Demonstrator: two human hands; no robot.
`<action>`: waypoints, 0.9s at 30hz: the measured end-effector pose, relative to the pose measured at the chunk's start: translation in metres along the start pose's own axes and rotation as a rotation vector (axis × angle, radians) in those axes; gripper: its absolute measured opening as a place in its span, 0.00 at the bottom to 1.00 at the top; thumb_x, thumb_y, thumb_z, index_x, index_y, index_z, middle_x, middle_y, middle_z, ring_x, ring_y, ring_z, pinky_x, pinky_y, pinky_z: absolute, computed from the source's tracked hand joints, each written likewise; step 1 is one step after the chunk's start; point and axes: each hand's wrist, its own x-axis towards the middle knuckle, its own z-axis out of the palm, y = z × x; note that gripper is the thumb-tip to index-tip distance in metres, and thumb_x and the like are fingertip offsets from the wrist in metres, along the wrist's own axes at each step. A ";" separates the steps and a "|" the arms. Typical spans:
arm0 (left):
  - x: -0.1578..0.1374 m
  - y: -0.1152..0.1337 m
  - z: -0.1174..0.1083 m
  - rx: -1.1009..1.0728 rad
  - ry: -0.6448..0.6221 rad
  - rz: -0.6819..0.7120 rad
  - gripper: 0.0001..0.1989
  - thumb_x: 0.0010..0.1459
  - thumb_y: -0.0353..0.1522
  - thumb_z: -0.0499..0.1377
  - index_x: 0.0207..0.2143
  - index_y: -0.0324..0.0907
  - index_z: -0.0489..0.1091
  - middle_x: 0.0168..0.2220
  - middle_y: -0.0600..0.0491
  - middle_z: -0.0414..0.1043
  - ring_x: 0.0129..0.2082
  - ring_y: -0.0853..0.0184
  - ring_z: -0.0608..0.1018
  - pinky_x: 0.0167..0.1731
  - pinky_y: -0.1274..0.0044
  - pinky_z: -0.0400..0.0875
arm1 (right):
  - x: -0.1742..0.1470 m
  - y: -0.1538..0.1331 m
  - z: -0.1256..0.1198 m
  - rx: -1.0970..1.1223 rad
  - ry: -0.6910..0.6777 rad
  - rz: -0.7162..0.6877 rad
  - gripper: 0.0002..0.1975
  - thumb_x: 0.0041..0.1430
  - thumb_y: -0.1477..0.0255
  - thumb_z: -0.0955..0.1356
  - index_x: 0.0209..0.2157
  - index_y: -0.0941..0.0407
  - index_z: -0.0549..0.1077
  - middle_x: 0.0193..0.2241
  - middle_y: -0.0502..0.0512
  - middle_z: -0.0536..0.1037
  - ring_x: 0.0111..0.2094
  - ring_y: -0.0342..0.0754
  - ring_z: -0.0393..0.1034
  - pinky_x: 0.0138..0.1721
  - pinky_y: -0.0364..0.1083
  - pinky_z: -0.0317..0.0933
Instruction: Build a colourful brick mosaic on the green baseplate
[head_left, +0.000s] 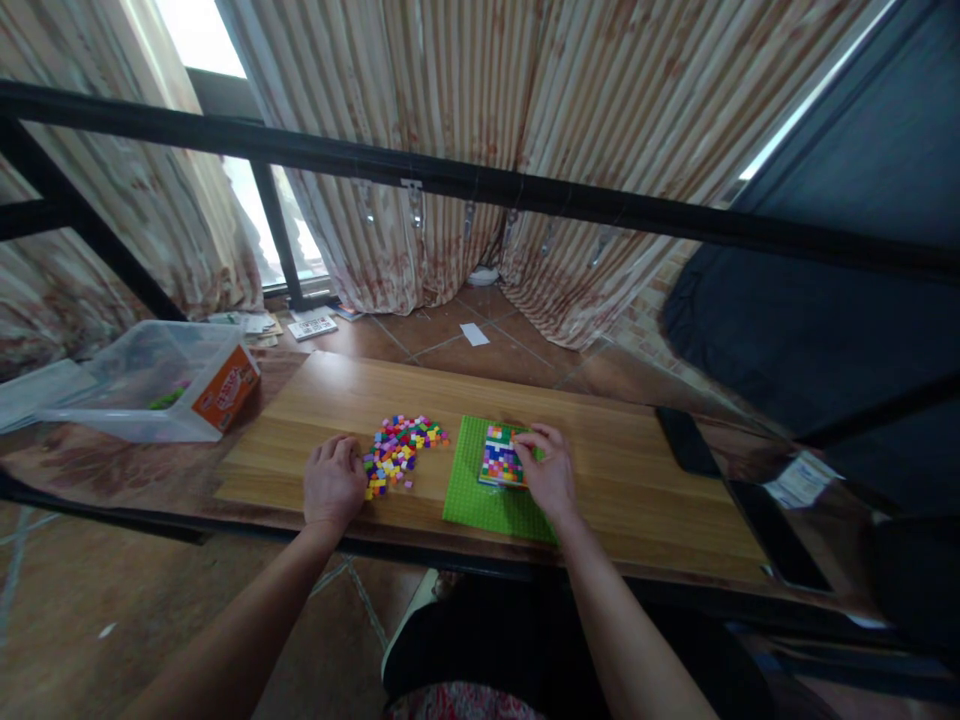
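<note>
A loose pile of small colourful toy building bricks (397, 455) lies on the wooden board. Just left of it, my left hand (335, 482) rests with its fingers curled in; whatever is under them is hidden. Right of the pile is a green studded baseplate (469, 480). On it sits a low square build of multicoloured bricks (499, 458). My right hand (551, 470) reaches over the right side of this build, thumb and forefinger pinched close together at its upper right. What the pinch holds, if anything, is too small to make out.
A clear plastic box (142, 425) with an orange label stands left of the wooden board (289, 420). At the right lie a black phone (686, 440) and another dark flat device (780, 535). A black metal rail (465, 178) crosses beyond the table, before striped curtains.
</note>
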 end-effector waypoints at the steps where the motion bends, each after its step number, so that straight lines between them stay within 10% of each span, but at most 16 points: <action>1: 0.000 0.000 0.000 0.003 -0.001 -0.002 0.14 0.60 0.28 0.50 0.41 0.35 0.75 0.44 0.38 0.77 0.45 0.51 0.74 0.49 0.64 0.70 | 0.001 0.001 0.001 0.053 0.007 0.043 0.06 0.51 0.67 0.70 0.28 0.52 0.81 0.45 0.59 0.75 0.51 0.55 0.67 0.57 0.56 0.57; 11: 0.000 0.000 0.000 0.006 -0.019 -0.018 0.15 0.60 0.29 0.50 0.41 0.37 0.75 0.44 0.41 0.77 0.45 0.52 0.74 0.49 0.64 0.69 | 0.001 0.016 0.023 0.371 0.068 0.342 0.15 0.45 0.61 0.72 0.34 0.56 0.78 0.30 0.53 0.80 0.29 0.48 0.72 0.32 0.47 0.67; 21: 0.001 -0.001 -0.002 -0.053 -0.005 -0.020 0.12 0.58 0.28 0.51 0.39 0.41 0.74 0.43 0.42 0.76 0.44 0.53 0.74 0.48 0.63 0.68 | 0.001 0.013 0.027 0.370 0.078 0.322 0.19 0.45 0.59 0.71 0.36 0.57 0.76 0.33 0.55 0.81 0.32 0.50 0.74 0.36 0.50 0.70; 27: 0.003 -0.003 -0.004 -0.136 -0.005 -0.035 0.12 0.60 0.30 0.49 0.36 0.41 0.73 0.41 0.42 0.77 0.44 0.53 0.75 0.49 0.62 0.69 | 0.000 0.009 -0.001 0.266 0.087 0.232 0.28 0.50 0.56 0.70 0.50 0.57 0.71 0.52 0.66 0.77 0.52 0.56 0.72 0.52 0.55 0.66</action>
